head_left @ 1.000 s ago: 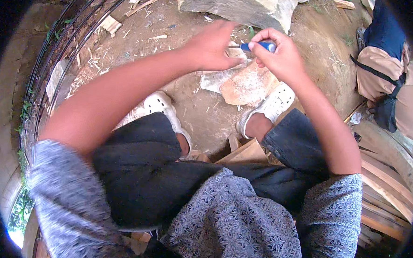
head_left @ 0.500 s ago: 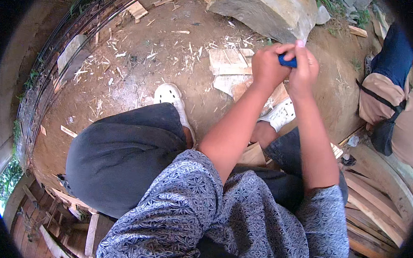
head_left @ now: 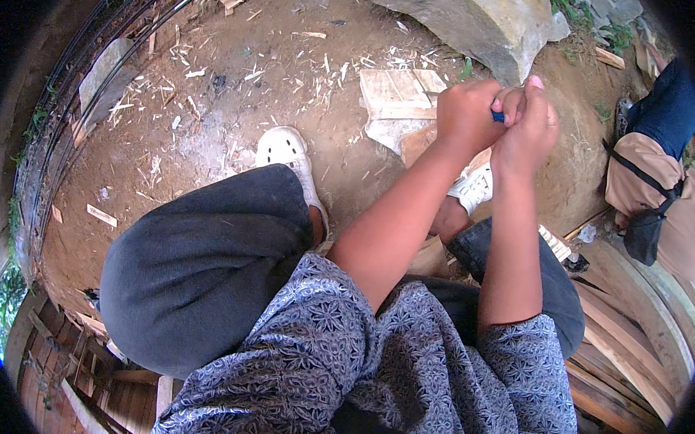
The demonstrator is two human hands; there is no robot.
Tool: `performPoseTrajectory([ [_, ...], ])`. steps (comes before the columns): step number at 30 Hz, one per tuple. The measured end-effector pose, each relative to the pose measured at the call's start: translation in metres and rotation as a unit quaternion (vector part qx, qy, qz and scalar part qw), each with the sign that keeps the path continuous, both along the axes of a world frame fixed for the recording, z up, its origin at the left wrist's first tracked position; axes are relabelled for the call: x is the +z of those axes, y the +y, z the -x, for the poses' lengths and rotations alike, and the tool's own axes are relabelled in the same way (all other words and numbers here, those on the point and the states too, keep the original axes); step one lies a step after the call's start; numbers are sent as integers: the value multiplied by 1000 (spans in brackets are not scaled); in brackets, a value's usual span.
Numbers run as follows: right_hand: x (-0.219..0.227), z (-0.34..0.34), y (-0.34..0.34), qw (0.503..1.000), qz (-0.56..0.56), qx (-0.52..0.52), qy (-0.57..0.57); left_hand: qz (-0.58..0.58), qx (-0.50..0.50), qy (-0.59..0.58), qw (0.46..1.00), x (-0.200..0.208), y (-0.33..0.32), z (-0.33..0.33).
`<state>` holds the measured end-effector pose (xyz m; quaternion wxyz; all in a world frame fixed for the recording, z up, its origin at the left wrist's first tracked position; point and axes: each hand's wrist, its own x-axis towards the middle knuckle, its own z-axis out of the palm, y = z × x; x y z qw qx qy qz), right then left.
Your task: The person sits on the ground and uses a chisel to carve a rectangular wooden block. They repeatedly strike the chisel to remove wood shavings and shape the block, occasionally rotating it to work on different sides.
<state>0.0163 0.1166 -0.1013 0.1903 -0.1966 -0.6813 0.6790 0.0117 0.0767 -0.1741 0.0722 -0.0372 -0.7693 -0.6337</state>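
In front of my bent knees, my two hands meet with arms stretched forward. My left hand point(head_left: 470, 117) is closed in a fist, its knuckles turned up. Pressed against it is my right hand point(head_left: 531, 136), fingers curled in and thumb pointing away from me. Between them shows a sliver of a small blue thing point(head_left: 497, 116); the fingers cover most of it, so its kind is hidden. Just beyond the hands stands a large pale stone point(head_left: 483, 28). Flat wooden boards point(head_left: 393, 92) lie on the ground left of my left hand.
Wood chips point(head_left: 253, 74) litter the dirt. Dark cables or rods point(head_left: 79, 85) curve along the left side, beside a slanted stone slab point(head_left: 107, 79). Long planks point(head_left: 624, 341) are stacked at right. Another person point(head_left: 657, 162) in a tan garment with a black strap bag is at far right.
Both hands have shifted slightly to the right, still together. Less of the blue thing shows between the fingers now. The view has also moved a little.
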Motion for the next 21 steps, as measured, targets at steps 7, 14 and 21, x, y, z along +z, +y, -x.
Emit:
performPoseTrajectory([
  [7, 3, -4, -2, 1000, -22, 0, 8, -33, -6, 25, 999, 0, 0, 2],
  [14, 1, 0, -7, 999, -31, 11, 30, -21, 6, 30, 999, -3, -3, 7],
  [21, -3, 5, -10, 999, -32, 15, 0, -10, 17, 19, 1000, -6, -4, 7],
])
